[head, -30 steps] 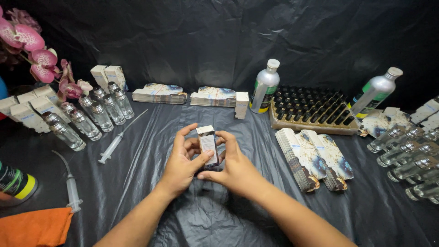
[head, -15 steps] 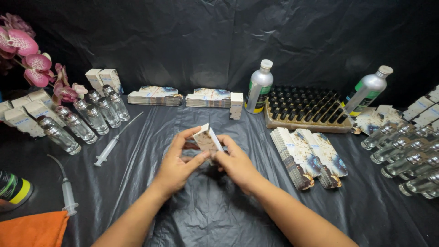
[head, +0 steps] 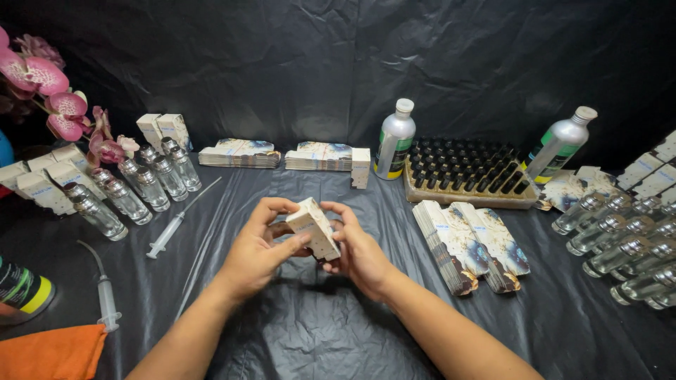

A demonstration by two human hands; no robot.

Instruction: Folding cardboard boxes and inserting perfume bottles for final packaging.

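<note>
Black plastic sheeting over the desk point(head: 296, 338) and up the back wall. Pink orchid blooms point(head: 49, 91) at the far left corner; below them, small white cartons point(head: 42, 179) and a row of clear glass vials point(head: 130, 193) slanting toward the back edge. Two syringes point(head: 172, 229) lying flat nearer the left edge, an orange cloth point(head: 49, 355) at the near left corner.

At the middle, above the sheeting: left hand point(head: 255, 252) with fingers curled over the small white box point(head: 315, 229), thumb pressed on its near face. Long axis of the box tilted, upper end leaning up and left, lower end down and right. Right hand point(head: 360, 255) touching from the opposite side, fingers closed round the lower end (fingertips partly hidden behind the box). Both hands equally close, box pinched between them, off the desk.

Behind, along the back edge: two stacks of flat printed cartons point(head: 239, 153), two silver bottles point(head: 394, 138), a tray of dark caps point(head: 468, 172). Right of the hands, fanned flat cartons point(head: 472, 243); more clear vials point(head: 627, 239) by the right edge.
</note>
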